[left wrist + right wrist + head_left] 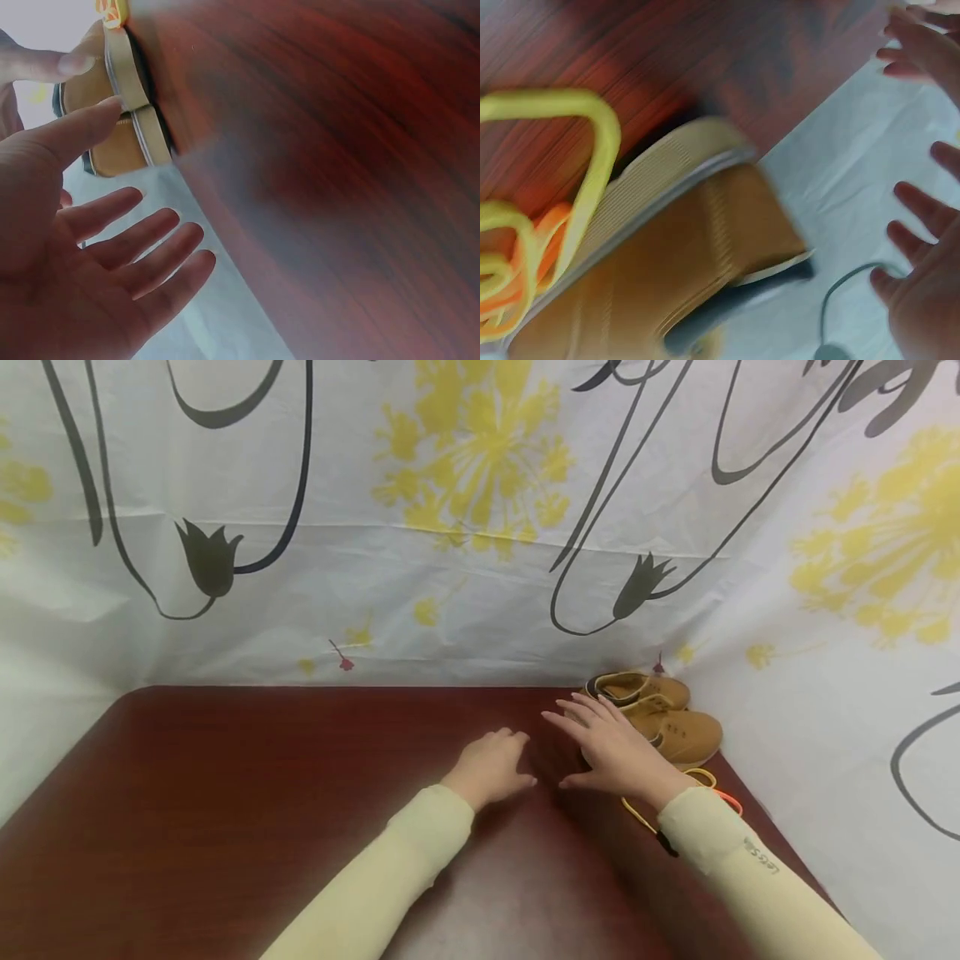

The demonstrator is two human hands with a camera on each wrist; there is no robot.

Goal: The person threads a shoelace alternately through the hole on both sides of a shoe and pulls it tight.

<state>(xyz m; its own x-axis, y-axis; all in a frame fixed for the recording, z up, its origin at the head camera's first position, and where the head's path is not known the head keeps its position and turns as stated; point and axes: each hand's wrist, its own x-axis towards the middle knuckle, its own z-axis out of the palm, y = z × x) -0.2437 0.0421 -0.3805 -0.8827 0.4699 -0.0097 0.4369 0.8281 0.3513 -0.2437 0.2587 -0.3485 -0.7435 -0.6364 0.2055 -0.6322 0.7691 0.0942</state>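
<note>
I've got a pair of tan low-cut shoes [686,739] side by side in the far right corner of a dark-red wooden table [225,793], round yellow-and-orange cords [540,103] just in front. Right hand [618,752]'s at their left end, left hand [491,768] further left. White flower-printed sheet [300,631] runs round the back and sides.

The table [225,810] looks like wood to me, glossy at lower centre; the shoes [686,739], right of centre, matt, leathery; the sheet [480,631] behind, smooth but creased.

left sleeve [375,881]: pale yellow, long | right sleeve [761,897]: same, small dark lettering [762,856] on forearm | fingers [178,290]: bare
</note>
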